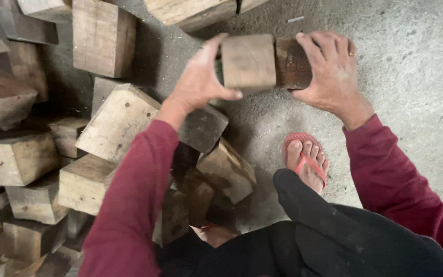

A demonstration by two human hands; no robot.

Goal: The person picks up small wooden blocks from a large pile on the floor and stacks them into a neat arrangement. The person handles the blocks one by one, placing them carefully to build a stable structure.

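Observation:
My left hand [198,79] grips a pale square wooden block [248,62] by its left side, thumb under its lower edge. Right beside it, touching its right side, is a darker brown wooden block [290,64]; my right hand [331,69] clasps it from the right, fingers over the top. Both blocks are held side by side above the grey concrete floor [411,77]. Both arms wear dark red sleeves.
A pile of rough wooden blocks [114,123] fills the left half, with several more [103,36] at the top. My right foot in a red sandal [306,161] stands below the held blocks. My knee in black trousers [334,231] is at the bottom.

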